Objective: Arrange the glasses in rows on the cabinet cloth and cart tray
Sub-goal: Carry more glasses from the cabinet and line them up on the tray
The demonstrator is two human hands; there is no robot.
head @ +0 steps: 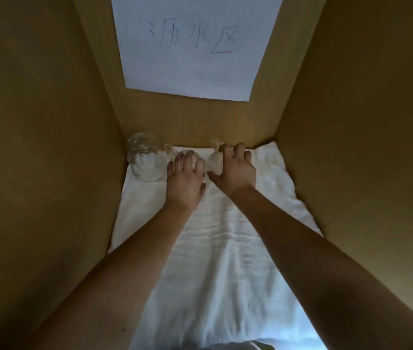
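Observation:
A white cloth (225, 248) covers the floor of a wooden cabinet. One clear glass mug (145, 157) stands upside down at the cloth's back left corner, its handle pointing right. Just right of it, my left hand (186, 178) grips a second clear glass (195, 157) from above. My right hand (235, 168) grips a third clear glass (215, 160) at the middle of the back row; its handle sticks up behind my fingers. Both held glasses are mostly hidden by my hands.
Wooden cabinet walls close in at the left (49, 147) and right (352, 147). A white paper sheet with handwriting (187, 46) hangs on the back wall. The cloth runs from the back wall toward me, wrinkled in the middle.

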